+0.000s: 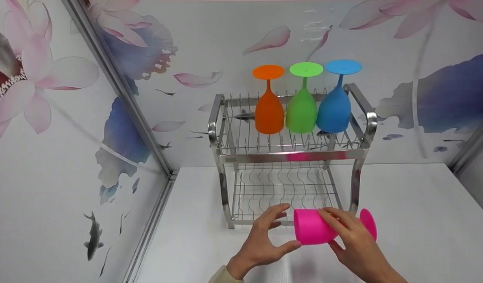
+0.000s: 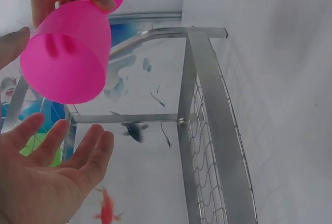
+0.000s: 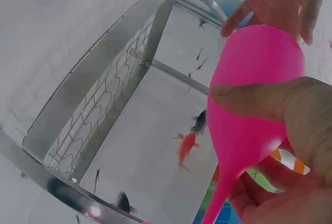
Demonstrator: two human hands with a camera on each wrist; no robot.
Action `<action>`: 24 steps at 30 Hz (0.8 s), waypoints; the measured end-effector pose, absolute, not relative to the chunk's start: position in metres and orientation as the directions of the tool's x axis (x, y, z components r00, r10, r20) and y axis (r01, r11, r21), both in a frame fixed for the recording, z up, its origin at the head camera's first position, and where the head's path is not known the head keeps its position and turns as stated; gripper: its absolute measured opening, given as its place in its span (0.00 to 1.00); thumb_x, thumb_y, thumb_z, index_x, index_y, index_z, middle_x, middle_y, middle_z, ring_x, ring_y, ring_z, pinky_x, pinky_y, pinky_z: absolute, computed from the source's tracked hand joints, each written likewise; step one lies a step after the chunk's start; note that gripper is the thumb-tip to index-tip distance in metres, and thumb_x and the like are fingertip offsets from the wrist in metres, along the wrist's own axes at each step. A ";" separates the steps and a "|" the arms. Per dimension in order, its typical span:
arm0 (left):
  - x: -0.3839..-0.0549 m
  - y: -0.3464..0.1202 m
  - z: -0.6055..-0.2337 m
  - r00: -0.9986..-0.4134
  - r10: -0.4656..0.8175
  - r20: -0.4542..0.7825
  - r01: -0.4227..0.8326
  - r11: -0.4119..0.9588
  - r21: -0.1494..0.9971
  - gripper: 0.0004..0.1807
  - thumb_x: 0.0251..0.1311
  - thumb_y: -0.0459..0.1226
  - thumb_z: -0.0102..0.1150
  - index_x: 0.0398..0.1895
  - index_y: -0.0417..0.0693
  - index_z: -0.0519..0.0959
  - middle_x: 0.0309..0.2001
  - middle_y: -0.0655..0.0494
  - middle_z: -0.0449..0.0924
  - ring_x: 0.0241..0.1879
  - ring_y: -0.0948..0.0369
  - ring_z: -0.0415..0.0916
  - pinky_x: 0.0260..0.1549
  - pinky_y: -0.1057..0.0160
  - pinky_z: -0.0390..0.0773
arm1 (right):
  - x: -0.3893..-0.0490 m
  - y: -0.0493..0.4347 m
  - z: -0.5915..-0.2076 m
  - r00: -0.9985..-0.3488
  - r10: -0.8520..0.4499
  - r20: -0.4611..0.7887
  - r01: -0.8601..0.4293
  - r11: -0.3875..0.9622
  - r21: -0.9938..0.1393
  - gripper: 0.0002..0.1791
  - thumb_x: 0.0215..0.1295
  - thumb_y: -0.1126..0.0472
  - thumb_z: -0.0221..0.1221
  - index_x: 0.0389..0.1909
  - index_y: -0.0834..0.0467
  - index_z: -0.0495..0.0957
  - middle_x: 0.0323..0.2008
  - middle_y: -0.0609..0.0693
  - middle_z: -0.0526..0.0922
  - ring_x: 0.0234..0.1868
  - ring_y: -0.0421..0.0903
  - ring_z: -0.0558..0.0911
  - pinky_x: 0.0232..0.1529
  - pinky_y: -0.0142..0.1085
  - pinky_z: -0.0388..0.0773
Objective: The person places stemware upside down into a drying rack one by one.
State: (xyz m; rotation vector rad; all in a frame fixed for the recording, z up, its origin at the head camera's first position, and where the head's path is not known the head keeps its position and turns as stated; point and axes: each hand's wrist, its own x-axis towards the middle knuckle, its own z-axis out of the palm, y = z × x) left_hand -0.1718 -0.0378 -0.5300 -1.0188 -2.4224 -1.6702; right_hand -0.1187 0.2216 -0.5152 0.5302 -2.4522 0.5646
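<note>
A bright pink goblet (image 1: 313,227) lies sideways in the air, its mouth toward the left and its round foot to the right. My right hand (image 1: 357,239) grips it round the bowl, thumb on one side and fingers on the other, as the right wrist view shows on the pink bowl (image 3: 254,110). My left hand (image 1: 261,239) is spread beside the mouth, fingers apart, the thumb tip close to the rim; whether it touches is hard to tell. In the left wrist view the left palm (image 2: 57,177) holds nothing.
Behind the hands stands a two-tier metal dish rack (image 1: 292,157). Upside down on its top tier are an orange goblet (image 1: 269,114), a green goblet (image 1: 301,112) and a blue goblet (image 1: 334,110). Flower-and-fish panels (image 1: 210,39) rise behind the white tabletop (image 1: 406,220).
</note>
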 end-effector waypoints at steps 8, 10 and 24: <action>-0.173 -0.029 -0.530 -0.796 0.513 0.320 0.456 0.161 0.875 0.43 0.61 0.53 0.76 0.79 0.68 0.66 0.72 0.62 0.74 0.65 0.61 0.80 0.53 0.68 0.85 | -0.116 0.217 -0.512 -0.781 -0.240 0.576 -0.464 0.841 -0.279 0.60 0.23 0.66 0.91 0.70 0.51 0.80 0.60 0.53 0.83 0.58 0.55 0.82 0.39 0.46 0.93; -0.173 -0.027 -0.530 -0.792 0.518 0.323 0.456 0.151 0.877 0.43 0.61 0.53 0.75 0.79 0.68 0.66 0.71 0.62 0.75 0.65 0.63 0.80 0.51 0.69 0.85 | -0.116 0.216 -0.512 -0.786 -0.238 0.570 -0.459 0.842 -0.282 0.60 0.23 0.66 0.91 0.70 0.50 0.80 0.61 0.53 0.83 0.58 0.55 0.82 0.39 0.46 0.93; -0.174 -0.022 -0.531 -0.774 0.520 0.360 0.480 0.113 0.870 0.39 0.62 0.51 0.75 0.75 0.64 0.69 0.67 0.60 0.77 0.62 0.64 0.81 0.48 0.69 0.87 | -0.115 0.215 -0.511 -0.791 -0.237 0.564 -0.455 0.845 -0.282 0.61 0.24 0.67 0.91 0.71 0.51 0.79 0.62 0.53 0.83 0.59 0.55 0.82 0.40 0.45 0.93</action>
